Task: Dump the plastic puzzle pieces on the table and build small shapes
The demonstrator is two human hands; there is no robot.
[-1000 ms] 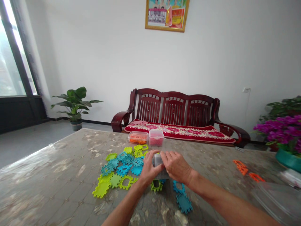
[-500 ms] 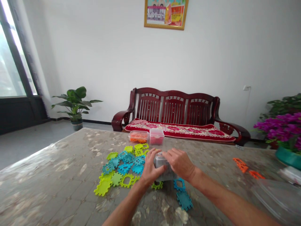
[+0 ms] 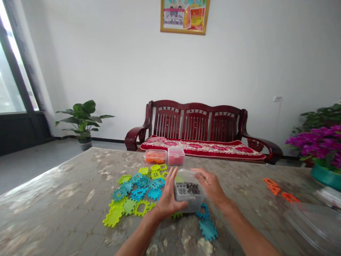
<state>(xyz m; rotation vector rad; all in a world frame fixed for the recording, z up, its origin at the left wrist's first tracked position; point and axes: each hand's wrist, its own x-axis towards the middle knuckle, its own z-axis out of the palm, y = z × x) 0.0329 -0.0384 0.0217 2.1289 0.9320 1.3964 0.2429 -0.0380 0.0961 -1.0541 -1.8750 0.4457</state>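
A clear plastic box (image 3: 191,204) stands in front of me with grey and dark pieces (image 3: 186,188) inside. My left hand (image 3: 168,197) grips its left side, thumb along the near wall. The box's clear lid (image 3: 185,174) is tilted up, its right edge held in the closed fingers of my right hand (image 3: 210,183). Left of the box lie several flat toothed building pieces, lime green (image 3: 113,215) and blue (image 3: 138,193). Two more blue pieces, a frame (image 3: 203,211) and a solid square (image 3: 208,229), are near its right corner.
At the table's far edge stand a box of orange pieces (image 3: 156,156) and a box of pink pieces (image 3: 176,156). Orange pieces (image 3: 273,186) and a large clear lid or tray (image 3: 317,224) lie at right. Beside them is a flowerpot (image 3: 326,176). A wooden bench (image 3: 197,121) stands behind.
The lid, lying on the box before, is now raised and tilted in my right hand. The grey pieces inside have come into view. My left hand stays on the box's side.
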